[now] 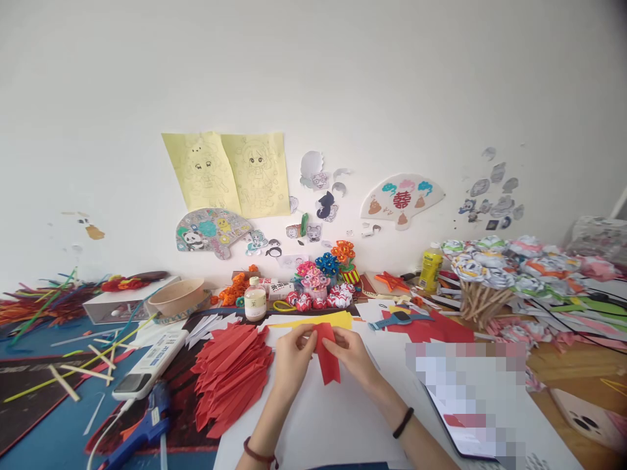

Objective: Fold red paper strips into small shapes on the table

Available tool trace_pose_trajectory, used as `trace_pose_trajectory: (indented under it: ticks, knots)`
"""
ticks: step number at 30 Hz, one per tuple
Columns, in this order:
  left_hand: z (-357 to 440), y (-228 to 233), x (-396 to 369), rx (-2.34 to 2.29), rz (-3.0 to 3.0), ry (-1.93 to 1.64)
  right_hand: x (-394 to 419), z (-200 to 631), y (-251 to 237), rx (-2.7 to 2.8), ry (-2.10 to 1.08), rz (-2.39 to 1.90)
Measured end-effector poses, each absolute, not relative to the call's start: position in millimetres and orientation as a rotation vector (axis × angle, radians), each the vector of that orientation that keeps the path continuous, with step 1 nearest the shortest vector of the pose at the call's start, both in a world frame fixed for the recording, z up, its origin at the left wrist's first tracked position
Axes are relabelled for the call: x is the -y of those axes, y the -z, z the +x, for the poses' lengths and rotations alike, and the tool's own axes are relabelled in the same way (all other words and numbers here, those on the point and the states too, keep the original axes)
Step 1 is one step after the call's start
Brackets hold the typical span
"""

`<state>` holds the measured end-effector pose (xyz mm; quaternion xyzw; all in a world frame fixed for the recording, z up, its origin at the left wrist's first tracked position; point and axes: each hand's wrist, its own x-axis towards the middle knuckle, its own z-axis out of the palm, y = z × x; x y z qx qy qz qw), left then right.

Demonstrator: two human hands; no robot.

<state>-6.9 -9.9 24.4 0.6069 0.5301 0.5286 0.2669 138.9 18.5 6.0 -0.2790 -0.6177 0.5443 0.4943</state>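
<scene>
Both hands pinch one red paper strip [327, 352] between them: left hand [292, 356], right hand [353, 356] equally near; long axis toward camera; folded pile [230, 378] leftward.

Craft table layout, taken by the clock from the two hands at the near middle

The left hand [292, 356] and right hand [353, 356] meet on a folded paper piece [327, 356] above a paper sheet [323, 418] on the table [578, 372]. At nine o'clock, just beside the left hand, lies a pile of folded strips [230, 378]; beyond it a phone [149, 365], with a glue gun [142, 431] at eight. At eleven stands a small bottle [255, 299], farther out at ten a bowl [177, 296]. At twelve sit paper flowers [323, 281] against the wall [313, 78]. At one lies a watch [399, 318], behind it a tall bottle [430, 267]. At two stands a bunch of paper roses on sticks [490, 274]. At four lies a tablet [470, 405].
</scene>
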Motion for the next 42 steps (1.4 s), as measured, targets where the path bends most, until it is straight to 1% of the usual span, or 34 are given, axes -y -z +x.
trace_pose_trajectory:
  ticks: [5, 10, 13, 15, 17, 21, 25, 31, 42]
  knots:
    - [-1, -26, 17, -1.716, 1.821, -1.558, -12, 139, -13, 1.505, -1.238, -0.718]
    - [-3, -12, 17, -1.972, 2.236, -1.564, -10, 137, -11, 1.558, -1.157, -0.81]
    - [-6, -7, 17, -1.952, 2.504, -1.502, -10, 136, -10, 1.573, -1.046, -0.855]
    - [-6, -9, 18, -1.883, 2.561, -1.486, -9, 136, -10, 1.583, -1.0, -0.871]
    - [-5, -15, 19, -1.812, 2.418, -1.516, -9, 137, -11, 1.589, -0.996, -0.875]
    - [-4, -28, 17, -1.55, 1.774, -1.592, -8, 141, -16, 1.586, -1.073, -0.827]
    - [-8, -30, 10, -1.319, 1.395, -1.545, -6, 143, -19, 1.594, -1.079, -0.8]
    - [-9, -30, 9, -1.123, 1.243, -1.38, -6, 144, -20, 1.599, -1.051, -0.787]
    - [-9, -26, 7, -1.131, 1.19, -1.451, -9, 144, -18, 1.611, -1.145, -0.767]
